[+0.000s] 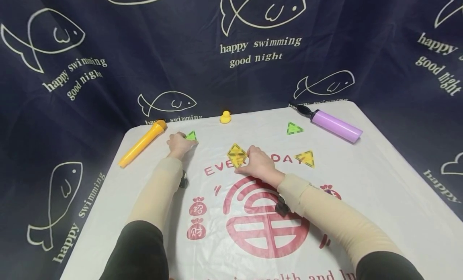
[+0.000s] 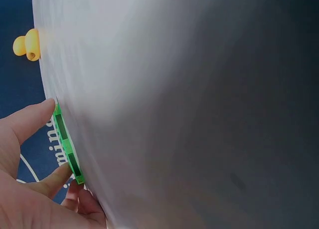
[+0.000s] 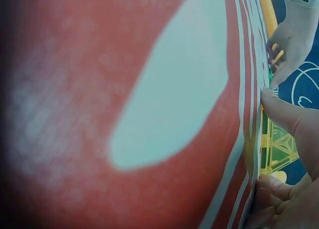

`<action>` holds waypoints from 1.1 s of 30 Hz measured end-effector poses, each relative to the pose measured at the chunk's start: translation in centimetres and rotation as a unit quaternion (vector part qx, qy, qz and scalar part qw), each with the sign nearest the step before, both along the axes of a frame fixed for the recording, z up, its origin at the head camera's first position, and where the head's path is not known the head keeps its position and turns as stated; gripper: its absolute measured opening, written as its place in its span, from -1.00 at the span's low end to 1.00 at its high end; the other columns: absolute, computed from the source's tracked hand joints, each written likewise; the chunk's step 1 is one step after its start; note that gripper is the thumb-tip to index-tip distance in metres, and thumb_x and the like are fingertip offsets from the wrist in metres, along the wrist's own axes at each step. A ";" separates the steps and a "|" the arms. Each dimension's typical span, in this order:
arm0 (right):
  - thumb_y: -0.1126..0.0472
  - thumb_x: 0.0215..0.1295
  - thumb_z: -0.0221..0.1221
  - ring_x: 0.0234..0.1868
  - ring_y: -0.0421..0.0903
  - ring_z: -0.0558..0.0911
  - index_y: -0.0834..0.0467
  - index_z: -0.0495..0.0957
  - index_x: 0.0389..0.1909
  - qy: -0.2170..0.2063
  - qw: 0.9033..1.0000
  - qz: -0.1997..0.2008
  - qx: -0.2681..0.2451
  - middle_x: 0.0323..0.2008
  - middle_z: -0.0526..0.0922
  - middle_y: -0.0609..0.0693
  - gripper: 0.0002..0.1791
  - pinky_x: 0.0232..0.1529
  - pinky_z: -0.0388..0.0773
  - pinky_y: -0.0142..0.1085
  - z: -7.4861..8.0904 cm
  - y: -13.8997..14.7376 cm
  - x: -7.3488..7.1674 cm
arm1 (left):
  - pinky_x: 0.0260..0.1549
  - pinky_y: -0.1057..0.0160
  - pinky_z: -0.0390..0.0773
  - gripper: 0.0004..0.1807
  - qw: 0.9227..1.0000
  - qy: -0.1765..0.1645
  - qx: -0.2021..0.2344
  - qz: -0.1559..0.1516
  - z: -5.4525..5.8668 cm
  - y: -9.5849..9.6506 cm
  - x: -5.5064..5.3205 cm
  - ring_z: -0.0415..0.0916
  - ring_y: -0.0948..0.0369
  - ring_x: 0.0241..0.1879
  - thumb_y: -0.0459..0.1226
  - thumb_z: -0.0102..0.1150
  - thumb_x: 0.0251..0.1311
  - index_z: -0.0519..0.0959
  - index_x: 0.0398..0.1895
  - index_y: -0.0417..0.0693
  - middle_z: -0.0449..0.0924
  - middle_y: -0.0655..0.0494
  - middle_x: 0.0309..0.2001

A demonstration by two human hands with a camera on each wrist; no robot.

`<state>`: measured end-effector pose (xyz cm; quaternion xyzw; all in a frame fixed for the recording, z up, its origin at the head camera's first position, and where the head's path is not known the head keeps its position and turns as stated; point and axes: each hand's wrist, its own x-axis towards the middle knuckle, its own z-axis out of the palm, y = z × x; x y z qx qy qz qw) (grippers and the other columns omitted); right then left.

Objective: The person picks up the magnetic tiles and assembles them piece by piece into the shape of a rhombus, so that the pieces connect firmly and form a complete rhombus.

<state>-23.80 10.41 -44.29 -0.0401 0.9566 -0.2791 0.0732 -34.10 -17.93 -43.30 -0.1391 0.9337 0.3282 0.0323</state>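
At the far left of the table, my left hand pinches a green triangular magnetic tile. In the left wrist view, the thumb is at one end of the green tile and fingers are at the other. Near the middle, my right hand holds a pair of yellow triangular magnetic tiles that meet edge to edge in a diamond. The right wrist view has thumb and fingers at either side of a yellow tile; whether it is lifted, I cannot tell.
Another yellow triangular tile and a green one lie to the right. Along the back are an orange toy microphone, a small yellow duck and a purple hand pump. A dark fish-print curtain borders the white printed tablecloth.
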 end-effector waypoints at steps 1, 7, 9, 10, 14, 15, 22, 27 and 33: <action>-0.22 -0.02 0.53 -0.28 0.00 0.48 0.18 0.38 0.00 0.000 1.000 0.001 0.001 -0.25 0.48 0.05 -0.21 -0.30 0.48 -0.19 0.0 -0.1 0.0 | 0.29 -0.16 0.28 -0.23 1.000 0.000 0.000 0.000 0.0 0.0 0.1 0.16 -0.22 0.28 -0.08 0.42 0.13 0.42 0.32 -0.34 0.25 -0.32 0.25; -0.23 -0.02 0.52 -0.28 0.00 0.49 0.19 0.37 0.01 -0.004 1.000 0.001 0.007 -0.25 0.47 0.05 -0.21 -0.31 0.48 -0.20 0.3 -0.4 0.0 | 0.31 -0.16 0.27 -0.24 1.000 -0.013 0.009 -0.011 0.1 -0.3 0.6 0.18 -0.21 0.26 -0.09 0.44 0.11 0.41 0.27 -0.37 0.27 -0.30 0.21; -0.22 -0.02 0.52 -0.28 0.01 0.49 0.18 0.37 0.00 -0.008 1.000 -0.001 0.007 -0.24 0.48 0.05 -0.21 -0.31 0.48 -0.19 0.3 -0.4 0.0 | 0.30 -0.15 0.27 -0.24 1.000 -0.021 0.008 -0.022 0.2 -0.3 1.0 0.19 -0.20 0.25 -0.10 0.44 0.10 0.40 0.26 -0.37 0.29 -0.29 0.20; -0.22 -0.02 0.52 -0.28 0.00 0.50 0.18 0.36 0.00 -0.009 1.000 -0.001 0.008 -0.24 0.48 0.05 -0.21 -0.31 0.49 -0.19 0.3 -0.5 0.0 | 0.30 -0.14 0.27 -0.24 0.999 -0.024 0.006 -0.028 0.2 -0.3 1.2 0.19 -0.20 0.24 -0.10 0.45 0.10 0.40 0.25 -0.37 0.29 -0.29 0.19; -0.23 -0.01 0.51 -0.27 0.02 0.51 0.19 0.36 0.02 -0.005 1.000 -0.001 0.014 -0.23 0.48 0.07 -0.20 -0.30 0.51 -0.17 0.2 -0.5 0.0 | 0.29 -0.11 0.29 -0.25 0.998 -0.032 0.007 -0.044 0.5 0.2 2.2 0.22 -0.19 0.22 -0.12 0.49 0.06 0.40 0.21 -0.37 0.32 -0.29 0.16; -0.23 -0.01 0.50 -0.27 0.02 0.51 0.20 0.36 0.03 -0.003 1.000 0.000 0.017 -0.23 0.48 0.07 -0.19 -0.30 0.51 -0.16 0.2 -0.5 -0.1 | 0.29 -0.11 0.30 -0.25 0.998 -0.034 0.008 -0.047 0.6 0.3 2.5 0.23 -0.19 0.22 -0.12 0.50 0.05 0.40 0.20 -0.37 0.32 -0.28 0.15; -0.25 -0.01 0.51 -0.24 0.03 0.50 0.19 0.34 0.05 -0.003 1.000 -0.004 0.023 -0.21 0.48 0.07 -0.17 -0.26 0.51 -0.15 -0.1 -0.5 -0.2 | 0.24 -0.09 0.36 -0.26 0.997 -0.036 -0.001 -0.073 0.6 1.6 4.5 0.30 -0.16 0.15 -0.13 0.55 0.01 0.41 0.16 -0.33 0.40 -0.25 0.09; -0.24 -0.01 0.51 -0.19 0.06 0.45 0.22 0.37 0.00 0.019 1.000 0.008 0.023 -0.21 0.45 0.09 -0.20 -0.20 0.48 -0.11 -0.1 -0.3 -0.2 | 0.19 -0.03 0.41 -0.26 0.995 -0.013 -0.007 -0.096 0.6 2.4 5.6 0.36 -0.11 0.07 -0.18 0.58 -0.03 0.44 0.15 -0.35 0.41 -0.24 0.07; -0.18 0.02 0.52 0.00 0.10 0.43 0.29 0.42 0.21 0.034 0.999 0.024 0.003 -0.04 0.47 0.15 -0.11 0.05 0.48 -0.05 0.0 0.2 -0.2 | 0.17 0.02 0.45 -0.30 0.994 -0.009 -0.004 -0.106 0.6 3.2 6.2 0.42 -0.08 0.05 -0.21 0.59 -0.05 0.48 0.13 -0.35 0.47 -0.23 0.06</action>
